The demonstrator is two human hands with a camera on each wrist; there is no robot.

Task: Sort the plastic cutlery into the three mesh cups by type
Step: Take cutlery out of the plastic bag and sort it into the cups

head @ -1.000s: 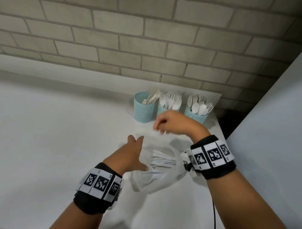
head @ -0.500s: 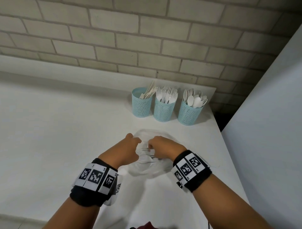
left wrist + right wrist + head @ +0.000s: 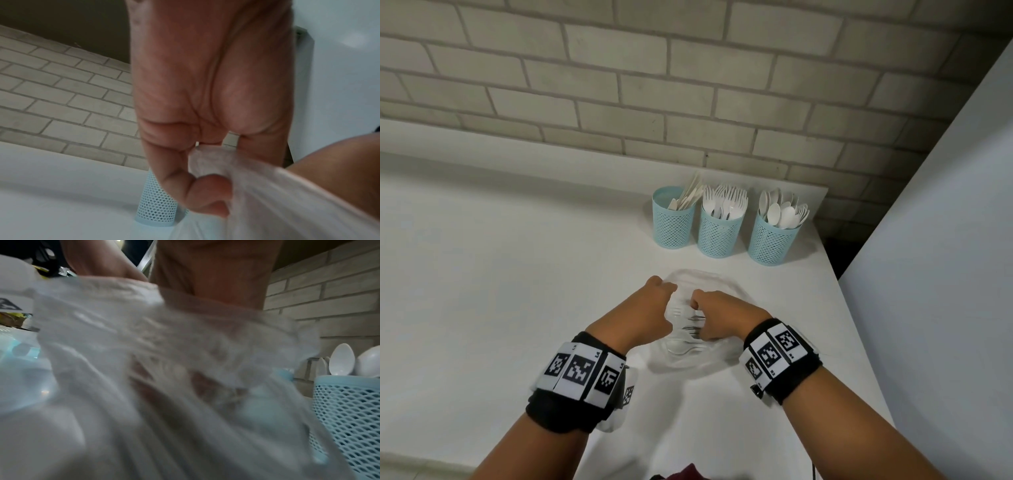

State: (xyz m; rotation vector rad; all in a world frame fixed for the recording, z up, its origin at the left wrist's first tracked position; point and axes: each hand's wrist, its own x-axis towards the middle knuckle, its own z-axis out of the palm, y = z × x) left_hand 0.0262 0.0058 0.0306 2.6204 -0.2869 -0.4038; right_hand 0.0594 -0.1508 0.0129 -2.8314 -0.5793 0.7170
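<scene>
Left hand [image 3: 640, 317] and right hand [image 3: 717, 315] both pinch the thin, crinkled clear bag [image 3: 688, 359] of forks between them; mesh cups [image 3: 717, 233] stand far.

Left wristband [image 3: 582, 369]: black-and-white square codes are borne; the tiny digits cannot be read.
Right wristband [image 3: 777, 353]: like codes are borne.
Readable words: none are seen.

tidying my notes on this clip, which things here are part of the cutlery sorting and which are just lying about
Part of the job:
- bag of forks, gripped by left hand and right hand
- knife cup
- fork cup
- spoon cup

Just there:
- counter
- brick wall
- dark red thing at bottom edge, unclear what
</scene>
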